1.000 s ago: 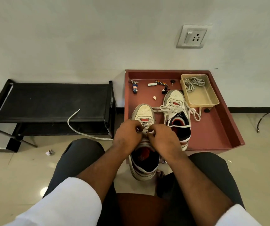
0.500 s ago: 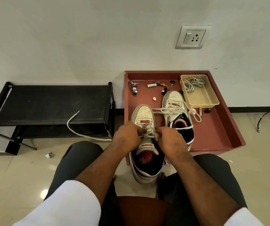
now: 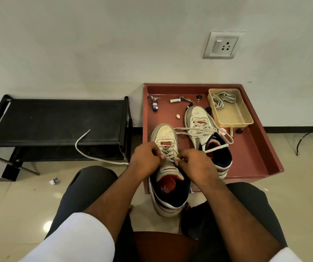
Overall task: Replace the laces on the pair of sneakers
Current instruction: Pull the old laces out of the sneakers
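Pale tiled floor (image 3: pixel 10 201) meets a plain wall bearing a switch-and-socket plate (image 3: pixel 222 45). Red tray (image 3: pixel 259 148) holds the far sneaker (image 3: pixel 202 127), loosely laced, beside a clear plastic tub (image 3: pixel 240 118) containing a coiled lace (image 3: pixel 222 100). Near sneaker (image 3: pixel 168 186) stands toe-first on the tray's front edge, between the person's knees. Left hand (image 3: pixel 145 157) and right hand (image 3: pixel 197 162) each pinch the near sneaker's shoelace (image 3: pixel 168 150) at the upper eyelets, fingers curled, hands close together. Loose white lace (image 3: pixel 87 150) trails from under the left hand across the black shoe rack (image 3: pixel 57 120).
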A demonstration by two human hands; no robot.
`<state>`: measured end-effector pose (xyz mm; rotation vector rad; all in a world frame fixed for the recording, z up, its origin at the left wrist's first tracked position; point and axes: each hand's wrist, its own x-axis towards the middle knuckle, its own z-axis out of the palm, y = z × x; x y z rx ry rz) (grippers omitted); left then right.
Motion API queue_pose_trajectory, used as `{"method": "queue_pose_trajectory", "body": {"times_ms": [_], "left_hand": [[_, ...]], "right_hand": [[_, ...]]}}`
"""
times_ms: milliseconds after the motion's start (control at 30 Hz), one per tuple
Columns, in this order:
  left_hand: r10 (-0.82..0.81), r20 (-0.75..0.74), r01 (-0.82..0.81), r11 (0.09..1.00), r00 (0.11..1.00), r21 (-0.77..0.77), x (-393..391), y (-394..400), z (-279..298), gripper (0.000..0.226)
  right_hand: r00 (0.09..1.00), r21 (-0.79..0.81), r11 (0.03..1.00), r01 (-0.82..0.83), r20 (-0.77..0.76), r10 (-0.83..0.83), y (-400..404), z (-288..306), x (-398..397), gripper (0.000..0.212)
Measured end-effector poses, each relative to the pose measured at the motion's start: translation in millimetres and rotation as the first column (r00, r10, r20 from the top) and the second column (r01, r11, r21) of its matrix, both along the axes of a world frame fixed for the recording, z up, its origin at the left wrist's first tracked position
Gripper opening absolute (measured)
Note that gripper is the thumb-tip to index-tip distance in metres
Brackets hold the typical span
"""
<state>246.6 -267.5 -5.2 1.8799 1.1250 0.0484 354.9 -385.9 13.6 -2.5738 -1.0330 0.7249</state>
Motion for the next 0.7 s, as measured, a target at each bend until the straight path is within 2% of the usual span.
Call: {"method": "queue_pose_trajectory", "body": {"times_ms": [67,100,167,200,267,300,367,433,467,500,533,567,600,633,667,700], "left_hand": [[0.254,0.104,-0.221,0.942,0.962,-0.254,-1,-3,1,0.007],[0.298,0.122,-0.252,0.922,0.947,-0.295,-1,-6,2,0.006],[0.152,0.123,-0.131,0.979,0.981,-0.157,1,-5,-2,0.005],[0.01,0.077,-0.006,0.999,0.997,-0.042,1,-3,-2,0.011],[-0.207,-0.104,0.222,0.961,0.973,0.163,0,-1,2,0.025],[-0.246,-0.179,0.285,0.929,0.953,0.238,0,-1,3,0.027],[-0.255,-0.237,0.327,0.88,0.937,0.345,2,-2,4,0.022],[-0.253,-0.199,0.314,0.857,0.947,0.409,3,-5,2,0.015],[-0.198,-0.125,0.232,0.884,0.972,0.407,2,-7,-2,0.01],[-0.086,-0.016,0.086,0.937,0.996,0.337,2,-7,-3,0.004],[0.093,0.099,-0.108,0.981,0.991,0.161,2,-7,-5,0.006],[0.294,0.179,-0.282,0.955,0.939,-0.089,2,-7,-5,0.008],[0.451,0.192,-0.386,0.873,0.872,-0.299,3,-8,-4,0.009],[0.51,0.184,-0.414,0.823,0.841,-0.388,2,-10,-2,0.009],[0.468,0.194,-0.382,0.852,0.862,-0.359,4,-10,0,0.01],[0.337,0.213,-0.287,0.928,0.917,-0.236,4,-9,-1,0.013]], "right_hand": [[1.0,-0.005,1.0,-0.01,-0.017,0.01,0,-1,2,0.02],[1.0,-0.008,1.0,-0.017,-0.012,0.017,1,-1,2,0.02],[1.0,-0.014,1.0,-0.023,0.002,0.023,3,-4,2,0.019],[1.0,-0.017,1.0,-0.025,0.006,0.025,4,-5,2,0.019],[1.0,-0.014,1.0,-0.019,0.001,0.019,3,-7,3,0.019],[1.0,-0.008,1.0,-0.014,0.001,0.014,3,-7,3,0.019],[1.0,-0.006,1.0,-0.011,0.004,0.011,3,-9,4,0.019],[1.0,-0.005,1.0,-0.004,-0.005,0.004,2,-9,4,0.019],[1.0,-0.001,1.0,-0.001,-0.015,0.001,2,-9,5,0.019],[1.0,0.007,1.0,-0.001,-0.024,0.001,2,-10,5,0.019],[0.999,0.014,1.0,0.0,-0.035,0.0,2,-10,6,0.019],[0.999,0.019,1.0,-0.002,-0.043,0.003,2,-10,7,0.019],[0.999,0.019,1.0,-0.006,-0.048,0.007,2,-10,6,0.019],[0.999,0.017,1.0,-0.012,-0.043,0.012,3,-10,6,0.019],[0.999,0.012,1.0,-0.016,-0.03,0.016,3,-10,6,0.019],[1.0,0.008,1.0,-0.02,-0.017,0.02,4,-10,6,0.019]]}}
